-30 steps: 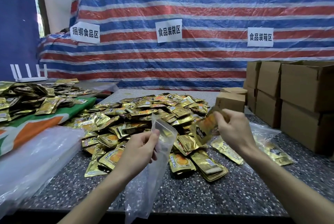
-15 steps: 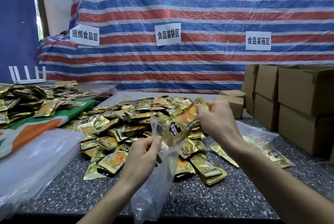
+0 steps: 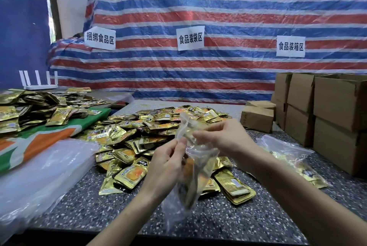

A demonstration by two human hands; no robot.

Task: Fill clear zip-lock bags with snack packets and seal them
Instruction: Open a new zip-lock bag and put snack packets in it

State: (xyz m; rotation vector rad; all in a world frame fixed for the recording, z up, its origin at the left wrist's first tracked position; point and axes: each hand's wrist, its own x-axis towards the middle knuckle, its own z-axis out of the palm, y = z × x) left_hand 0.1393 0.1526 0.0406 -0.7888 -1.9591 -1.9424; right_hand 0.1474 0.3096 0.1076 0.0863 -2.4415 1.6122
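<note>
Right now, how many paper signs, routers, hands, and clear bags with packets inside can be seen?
Paper signs: 3
White router: 1
Hands: 2 (left hand, right hand)
Clear bags with packets inside: 2 (held bag, bag at right)
Total: 8

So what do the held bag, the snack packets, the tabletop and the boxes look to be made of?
Bag: thin clear plastic film, glossy; packets show through and it crumples. Snack packets: metallised foil-like laminate, shiny gold with printed fronts. Tabletop: probably terrazzo or speckled stone, dark with pale flecks. Boxes: plain brown cardboard, matte, folded flaps.
</note>
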